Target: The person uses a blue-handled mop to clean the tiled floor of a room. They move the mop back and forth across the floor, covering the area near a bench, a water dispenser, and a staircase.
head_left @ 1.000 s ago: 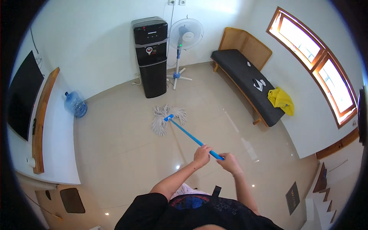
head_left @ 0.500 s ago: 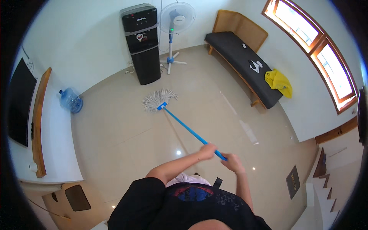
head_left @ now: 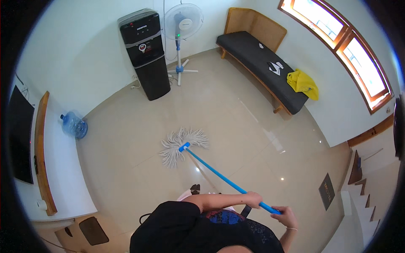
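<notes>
A string mop (head_left: 216, 172) with a blue pole and blue clamp slants across the floor. Its grey-white strands (head_left: 196, 138) lie fanned out on the tiles ahead of me, spread to both sides of the clamp. My left hand (head_left: 253, 199) is wrapped round the upper part of the pole. Just beyond it, my right hand (head_left: 287, 216) grips the pole at its top end, close to my body. Its fingers curl over the tip, which they partly hide.
A black water dispenser (head_left: 152, 80) and a standing fan (head_left: 179, 63) are by the far wall. At the right is a dark daybed (head_left: 249, 55) with a yellow cloth (head_left: 303, 84). A blue water jug (head_left: 75, 125) stands left. Dark mats (head_left: 326, 192) lie on the shiny floor.
Both hands have drawn the mop back toward me and to the right. Its strands have slid nearer across the floor and spread wider. My view has shifted slightly.
</notes>
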### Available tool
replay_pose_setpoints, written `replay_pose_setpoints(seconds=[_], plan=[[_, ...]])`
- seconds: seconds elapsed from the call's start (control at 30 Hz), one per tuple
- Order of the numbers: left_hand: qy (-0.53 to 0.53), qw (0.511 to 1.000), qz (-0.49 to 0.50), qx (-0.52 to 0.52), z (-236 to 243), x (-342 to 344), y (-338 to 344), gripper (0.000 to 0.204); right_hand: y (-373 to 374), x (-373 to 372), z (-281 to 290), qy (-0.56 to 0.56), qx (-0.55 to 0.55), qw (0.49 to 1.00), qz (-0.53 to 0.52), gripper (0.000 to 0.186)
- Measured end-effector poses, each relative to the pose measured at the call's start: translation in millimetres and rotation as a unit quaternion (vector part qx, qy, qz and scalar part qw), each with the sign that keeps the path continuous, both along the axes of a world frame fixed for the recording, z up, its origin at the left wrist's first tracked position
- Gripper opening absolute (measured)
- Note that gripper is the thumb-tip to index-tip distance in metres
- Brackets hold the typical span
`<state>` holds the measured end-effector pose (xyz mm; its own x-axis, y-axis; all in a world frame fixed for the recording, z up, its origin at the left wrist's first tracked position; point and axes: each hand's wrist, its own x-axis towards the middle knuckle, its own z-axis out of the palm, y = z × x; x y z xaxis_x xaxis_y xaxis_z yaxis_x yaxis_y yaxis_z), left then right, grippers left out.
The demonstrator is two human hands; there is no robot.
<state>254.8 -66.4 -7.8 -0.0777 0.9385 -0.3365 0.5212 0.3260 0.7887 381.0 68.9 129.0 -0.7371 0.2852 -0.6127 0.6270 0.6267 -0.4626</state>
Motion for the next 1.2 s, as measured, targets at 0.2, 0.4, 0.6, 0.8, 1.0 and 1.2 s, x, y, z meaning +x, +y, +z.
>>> replay_pose_setpoints(seconds=[0.2, 0.4, 0.6, 0.8, 1.0, 1.2], plan=[[0.121, 0.969, 0.212, -0.024, -48, -78, -89, 0.020, -75, -111, -74, 0.061, -0.015, 0.994, 0.091, 0.036], [0.253, 0.850, 0.445, 0.124, -101, -157, -200, 0.030, -190, -259, -123, 0.146, 0.012, 0.958, 0.247, 0.034], [0.272, 0.829, 0.489, 0.026, -78, -162, -251, 0.031, -263, -284, -162, 0.184, 0.025, 0.939, 0.288, 0.027], [0.227, 0.883, 0.412, -0.010, -97, -86, -242, 0.041, -210, -165, -153, 0.167, 0.000, 0.947, 0.274, 0.036], [0.155, 0.968, 0.176, 0.094, -102, 27, -170, 0.051, -93, 8, -24, 0.047, 0.012, 0.980, 0.194, 0.038], [-0.057, 0.992, -0.054, 0.101, -58, 168, -98, 0.044, -66, 201, 85, 0.007, 0.083, 0.995, -0.063, 0.038]])
